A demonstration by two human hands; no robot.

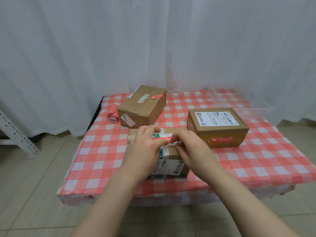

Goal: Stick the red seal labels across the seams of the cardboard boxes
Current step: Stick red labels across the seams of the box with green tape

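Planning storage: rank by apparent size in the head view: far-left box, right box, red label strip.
1. far-left box and right box: look alike, right one nearer, so unranked.
2. red label strip: smallest.

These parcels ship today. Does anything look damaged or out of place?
The back box looks battered: the white sticker on top is partly torn away, and its near top edge is crumpled. The checked cloth is ragged along the front edge.

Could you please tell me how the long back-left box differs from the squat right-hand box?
The long brown cardboard box wears its red seal label on top; the squat brown cardboard box wears its red seal on the front. The squat box, unlike the long box, carries a full white shipping label. Both sit on checked cloth.
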